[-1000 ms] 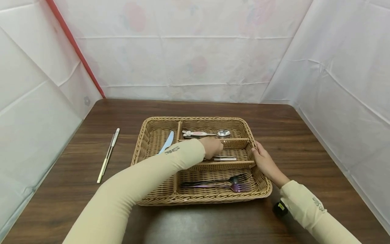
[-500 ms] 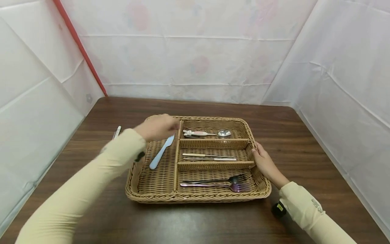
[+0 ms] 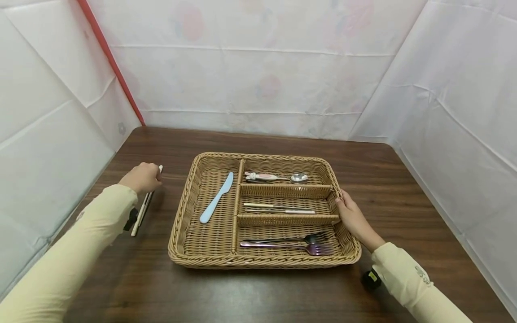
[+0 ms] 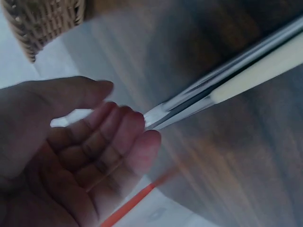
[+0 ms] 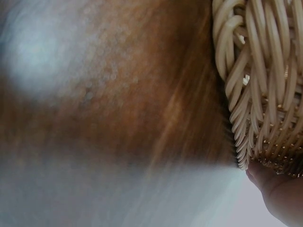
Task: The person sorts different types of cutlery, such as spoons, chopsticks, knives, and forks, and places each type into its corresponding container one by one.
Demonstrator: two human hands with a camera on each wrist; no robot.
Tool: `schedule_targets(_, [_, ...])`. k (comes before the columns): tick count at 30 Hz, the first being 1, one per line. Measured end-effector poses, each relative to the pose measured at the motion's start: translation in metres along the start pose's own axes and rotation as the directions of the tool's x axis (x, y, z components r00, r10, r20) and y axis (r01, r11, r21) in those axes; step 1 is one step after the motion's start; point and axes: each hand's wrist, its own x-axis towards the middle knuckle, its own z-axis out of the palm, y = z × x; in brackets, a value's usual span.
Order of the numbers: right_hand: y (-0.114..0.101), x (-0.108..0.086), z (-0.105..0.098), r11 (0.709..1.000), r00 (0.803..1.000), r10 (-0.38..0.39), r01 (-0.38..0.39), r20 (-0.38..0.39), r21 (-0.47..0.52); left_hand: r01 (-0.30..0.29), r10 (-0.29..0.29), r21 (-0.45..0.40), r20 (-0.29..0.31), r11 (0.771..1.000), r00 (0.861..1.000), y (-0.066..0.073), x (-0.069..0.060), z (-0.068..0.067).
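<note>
Over a pair of chopsticks (image 3: pixel 141 215) at the table's left, my left hand (image 3: pixel 142 178) reaches with nothing in its grasp. In the left wrist view its fingers bend loosely, the thumb stands apart, and the chopsticks (image 4: pixel 258 79) lie just past the fingertips; whether they touch is unclear. My right hand (image 3: pixel 356 220) grips the right rim of a divided wicker basket (image 3: pixel 266 264), thumb inside. The right wrist view shows only part of that hand (image 5: pixel 279 198) at the wicker wall. In the basket's middle right compartment lie more chopsticks (image 3: pixel 300 212).
A light blue knife (image 3: pixel 216 198) lies in the basket's long left compartment. The back right compartment holds spoons (image 3: pixel 299 178); the front one holds a dark fork (image 3: pixel 315 237) and a purple fork (image 3: pixel 319 249). White sheeting (image 3: pixel 266 85) surrounds the brown table (image 3: pixel 250 291).
My left hand has left the basket's middle compartment and swung left across to the chopsticks on the table. The right hand keeps its hold on the rim.
</note>
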Motion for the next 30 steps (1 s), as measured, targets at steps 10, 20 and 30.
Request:
schedule_targets(10, [0.0, -0.001, 0.0, 1.0, 1.0, 0.003, -0.003, -0.006, -0.001, 0.095, -0.095, -0.005, -0.021, 0.995, 0.995, -0.006, -0.002, 0.012])
schedule_targets(20, [0.0, 0.001, 0.0, 1.0, 1.0, 0.007, -0.007, -0.023, 0.004, 0.172, -0.176, -0.097, -0.03, 0.98, 0.984, -0.006, -0.003, 0.016])
schedule_targets(30, [0.001, 0.001, -0.001, 1.0, 1.0, -0.007, 0.007, -0.022, 0.02, 0.158, -0.158, -0.136, 0.012, 0.978, 0.987, -0.003, -0.002, 0.016])
